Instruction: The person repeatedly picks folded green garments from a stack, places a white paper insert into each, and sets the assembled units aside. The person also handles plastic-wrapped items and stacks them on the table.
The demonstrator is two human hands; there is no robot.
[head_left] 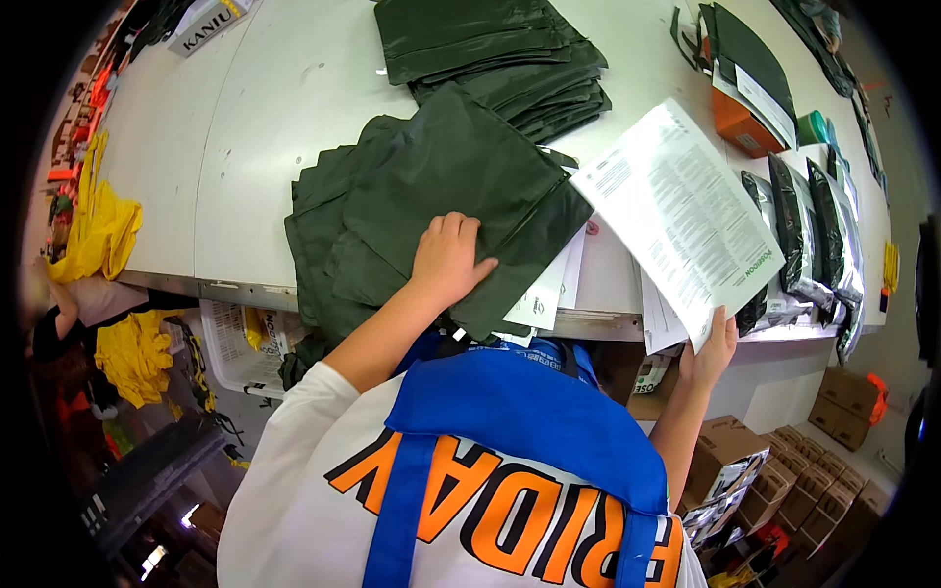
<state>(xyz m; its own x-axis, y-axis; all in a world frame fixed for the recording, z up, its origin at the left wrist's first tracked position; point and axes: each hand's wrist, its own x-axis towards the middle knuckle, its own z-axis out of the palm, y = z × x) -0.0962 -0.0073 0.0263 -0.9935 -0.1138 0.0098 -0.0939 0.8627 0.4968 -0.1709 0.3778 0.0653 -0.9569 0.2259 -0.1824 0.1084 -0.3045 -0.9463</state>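
In front of me a pile of dark green folded fabric pieces (392, 211) lies at the table's near edge, its front part hanging over. My left hand (451, 257) rests on the top piece, fingers lying flat and thumb apart. By its lower corner my right hand (713, 355) pinches a white printed sheet (686, 216), raised and tilted over the table. The sheet's far left corner meets the right tip of the green fabric. More white papers (542, 297) stick out from beneath the fabric, partly hidden.
A second stack of dark green fabric (495, 64) lies farther back. To the right are an orange box (750, 122) and several black-and-clear plastic packages (818, 230). Yellow fabric (103, 220) and a white plastic basket (240, 353) are on the left. Cardboard boxes (725, 456) stand below right.
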